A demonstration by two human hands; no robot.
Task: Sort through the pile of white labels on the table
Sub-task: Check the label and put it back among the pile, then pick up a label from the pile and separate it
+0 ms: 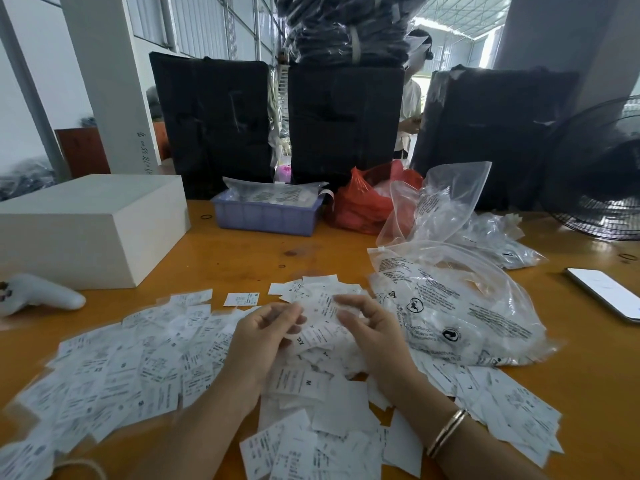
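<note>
A wide pile of white printed labels [138, 368] covers the near part of the orange table [242, 251]. Both hands hover over the pile's middle. My left hand [258, 337] has its fingers curled and pinches a small bunch of labels [320, 320] held up between the hands; one of them reads XXL. My right hand [370, 330] curls its fingers at the right edge of the same bunch and touches it. A label marked M [298, 381] lies just below the hands. One single label [241, 299] lies apart beyond the pile.
Clear printed plastic bags [450, 306] lie right of the hands. A white box [86, 226] and a white controller [41, 294] sit left. A purple tray [266, 216], a red bag [363, 202], a phone [606, 292], a fan [602, 174] and black bundles [211, 123] stand behind.
</note>
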